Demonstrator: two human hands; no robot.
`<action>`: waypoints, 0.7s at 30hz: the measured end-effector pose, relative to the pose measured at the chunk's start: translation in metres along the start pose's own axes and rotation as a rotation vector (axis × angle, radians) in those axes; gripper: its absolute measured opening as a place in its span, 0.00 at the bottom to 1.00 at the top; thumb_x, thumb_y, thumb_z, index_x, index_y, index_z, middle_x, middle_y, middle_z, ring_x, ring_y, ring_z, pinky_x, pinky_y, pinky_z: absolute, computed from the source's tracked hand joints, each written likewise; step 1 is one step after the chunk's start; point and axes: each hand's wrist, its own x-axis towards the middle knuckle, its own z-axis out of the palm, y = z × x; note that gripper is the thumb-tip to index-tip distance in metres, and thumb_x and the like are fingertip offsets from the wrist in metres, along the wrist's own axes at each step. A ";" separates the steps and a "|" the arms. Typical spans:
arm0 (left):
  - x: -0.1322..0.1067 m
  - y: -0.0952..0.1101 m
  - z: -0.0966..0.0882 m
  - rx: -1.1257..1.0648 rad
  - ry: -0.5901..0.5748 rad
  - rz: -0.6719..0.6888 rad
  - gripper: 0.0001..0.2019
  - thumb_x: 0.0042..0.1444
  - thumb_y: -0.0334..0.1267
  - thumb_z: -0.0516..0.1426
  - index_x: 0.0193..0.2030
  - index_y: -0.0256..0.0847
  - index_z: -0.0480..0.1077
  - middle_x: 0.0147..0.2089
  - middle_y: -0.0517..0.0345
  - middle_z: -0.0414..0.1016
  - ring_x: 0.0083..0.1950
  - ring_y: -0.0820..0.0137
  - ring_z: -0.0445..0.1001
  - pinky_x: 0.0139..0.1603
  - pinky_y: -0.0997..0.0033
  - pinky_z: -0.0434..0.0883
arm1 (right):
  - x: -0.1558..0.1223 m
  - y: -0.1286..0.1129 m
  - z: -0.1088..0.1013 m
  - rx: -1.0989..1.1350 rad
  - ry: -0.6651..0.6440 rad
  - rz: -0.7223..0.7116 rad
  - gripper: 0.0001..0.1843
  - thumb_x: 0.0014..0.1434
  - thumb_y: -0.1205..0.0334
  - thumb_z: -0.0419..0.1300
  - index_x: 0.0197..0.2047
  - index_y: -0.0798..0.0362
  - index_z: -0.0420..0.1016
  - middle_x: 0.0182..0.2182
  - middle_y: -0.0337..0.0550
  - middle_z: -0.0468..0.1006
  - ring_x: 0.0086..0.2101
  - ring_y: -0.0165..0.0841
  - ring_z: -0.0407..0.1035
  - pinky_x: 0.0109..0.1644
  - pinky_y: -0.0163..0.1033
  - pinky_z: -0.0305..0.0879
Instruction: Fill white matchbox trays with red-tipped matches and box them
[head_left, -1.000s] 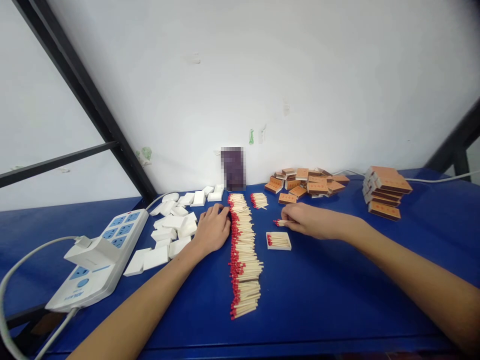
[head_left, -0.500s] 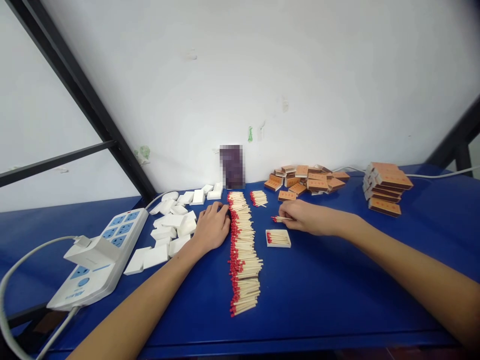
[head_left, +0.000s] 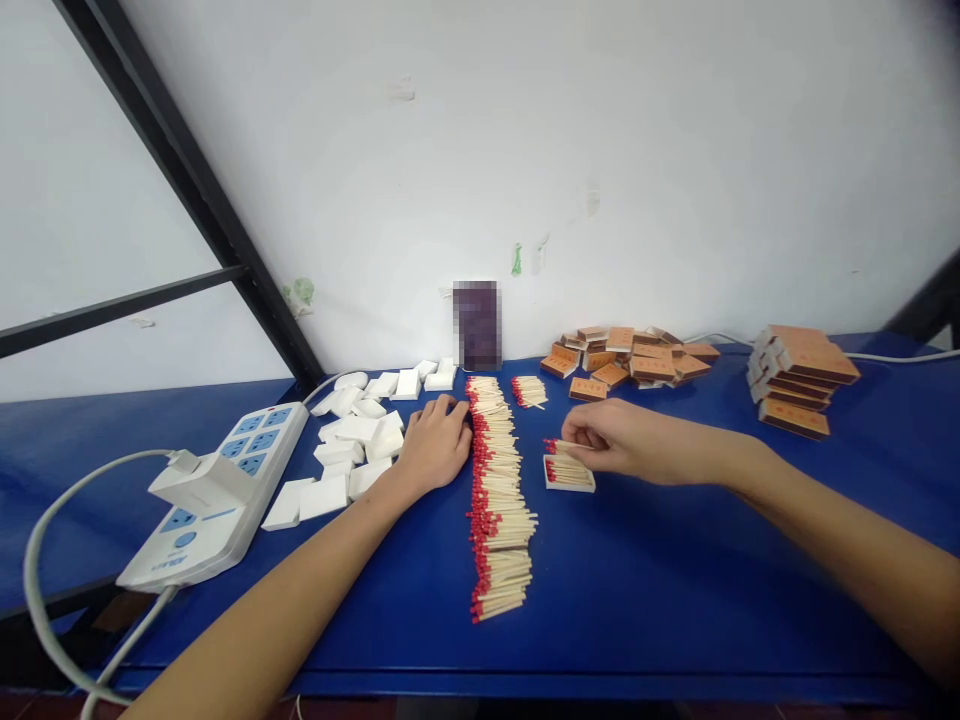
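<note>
A long row of red-tipped matches (head_left: 499, 495) runs down the middle of the blue table (head_left: 675, 560). My left hand (head_left: 437, 445) rests palm down against the row's left side, fingers curled onto the match heads. My right hand (head_left: 622, 440) pinches a small bunch of matches (head_left: 559, 448) and holds it right over a white matchbox tray (head_left: 568, 474) partly filled with matches. A smaller bundle of matches (head_left: 530, 390) lies further back.
Several empty white trays (head_left: 352, 445) lie left of my left hand. A white power strip (head_left: 217, 495) with a plug and cable sits at the far left. Orange matchbox sleeves are heaped (head_left: 634, 362) at the back and stacked (head_left: 799, 385) at the right.
My right hand has carried its bunch of matches down from beyond the tray to just over it. The left hand stays against the row. The camera view shifted slightly.
</note>
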 end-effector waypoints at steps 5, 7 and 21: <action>0.000 0.000 0.000 0.017 -0.003 -0.009 0.15 0.69 0.38 0.42 0.56 0.41 0.64 0.59 0.46 0.66 0.58 0.57 0.68 0.57 0.53 0.67 | -0.006 -0.009 0.004 -0.003 -0.085 0.016 0.12 0.63 0.53 0.52 0.32 0.51 0.66 0.31 0.41 0.73 0.27 0.31 0.62 0.29 0.37 0.54; 0.000 0.000 0.000 0.014 -0.003 -0.009 0.15 0.69 0.38 0.43 0.56 0.41 0.64 0.59 0.46 0.66 0.59 0.57 0.68 0.57 0.53 0.67 | -0.006 -0.007 0.007 -0.003 -0.081 0.017 0.12 0.63 0.53 0.53 0.31 0.51 0.66 0.31 0.41 0.72 0.28 0.32 0.62 0.29 0.37 0.54; 0.000 0.001 -0.003 0.002 -0.014 -0.011 0.16 0.69 0.39 0.43 0.57 0.42 0.64 0.59 0.46 0.66 0.56 0.56 0.69 0.57 0.52 0.67 | -0.003 -0.007 0.003 -0.040 -0.060 0.014 0.10 0.60 0.56 0.57 0.31 0.52 0.72 0.29 0.42 0.76 0.26 0.32 0.65 0.29 0.36 0.57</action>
